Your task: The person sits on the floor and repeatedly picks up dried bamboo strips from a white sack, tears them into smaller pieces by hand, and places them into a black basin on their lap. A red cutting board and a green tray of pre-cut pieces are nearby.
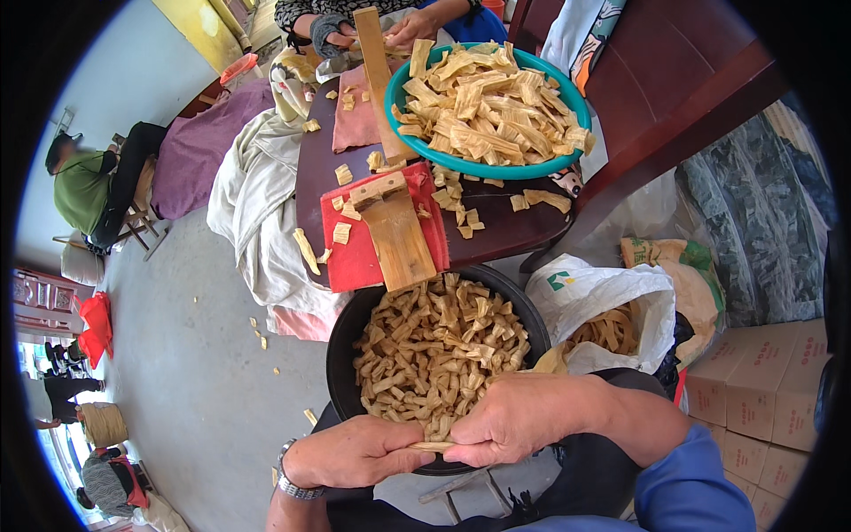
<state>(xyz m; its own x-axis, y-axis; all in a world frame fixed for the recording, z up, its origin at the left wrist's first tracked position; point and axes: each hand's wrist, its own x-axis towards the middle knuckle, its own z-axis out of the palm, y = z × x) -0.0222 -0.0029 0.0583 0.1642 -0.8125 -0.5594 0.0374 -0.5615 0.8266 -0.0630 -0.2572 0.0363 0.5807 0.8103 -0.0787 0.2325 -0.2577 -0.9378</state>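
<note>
My left hand (369, 449), with a metal wristwatch (298, 475), and my right hand (525, 415) pinch opposite ends of a narrow, fibrous tan strip (432, 447). Only a short stretch of it shows between my thumbs. Just beyond my hands is a black basin (337, 362) heaped with small knotted tan pieces (442, 352). A white plastic bag (578, 282), right of the basin, holds long tan strips (608, 329). On the dark table, a flat wooden board (402, 246) rests on a red cloth (346, 266), its near end jutting over the basin.
A teal basin (399, 130) of broad tan strips (492, 110) stands on the table (525, 233) among loose cut pieces. Across it, a person's hands (412, 28) work behind an upright wooden slat (375, 73). A chair (638, 159) and stacked cartons (758, 386) flank the right.
</note>
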